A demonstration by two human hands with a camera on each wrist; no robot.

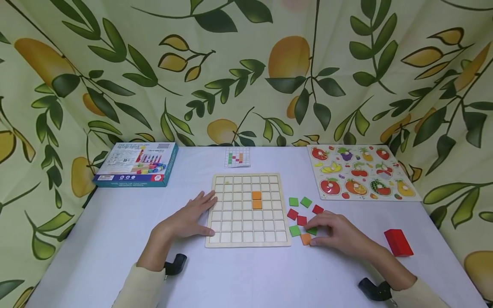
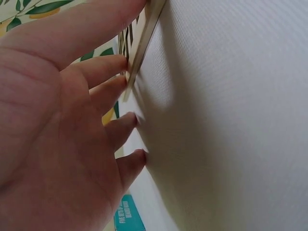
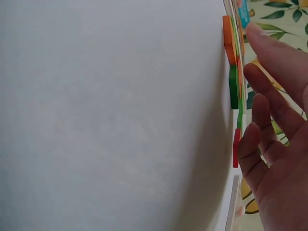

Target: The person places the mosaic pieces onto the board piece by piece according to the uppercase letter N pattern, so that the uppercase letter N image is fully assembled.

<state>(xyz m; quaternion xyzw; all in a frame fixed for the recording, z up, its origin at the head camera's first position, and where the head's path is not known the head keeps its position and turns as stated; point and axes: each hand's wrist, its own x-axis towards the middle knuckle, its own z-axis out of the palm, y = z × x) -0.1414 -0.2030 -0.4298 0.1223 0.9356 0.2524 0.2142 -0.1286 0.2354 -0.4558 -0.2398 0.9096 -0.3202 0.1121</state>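
Observation:
A wooden grid board (image 1: 248,244) lies on the table, with two orange tiles (image 1: 256,200) one above the other in its squares. My left hand (image 1: 188,217) rests at the board's left edge, thumb and fingertips on its rim, fingers spread. To the right of the board lie loose green, red and orange square tiles. Over them hovers my right hand (image 1: 339,233), its thumb beside the loose orange tile (image 1: 305,239) and its index finger above a partly covered green tile (image 1: 312,231). In the right wrist view thumb and fingers (image 3: 267,86) stand apart, holding nothing.
A small card (image 1: 237,157) with a coloured grid pattern lies behind the board. At the back left is a flat teal-edged box (image 1: 135,166), at the back right a fruit puzzle board (image 1: 362,173). A red block (image 1: 398,242) sits to the right of my right hand.

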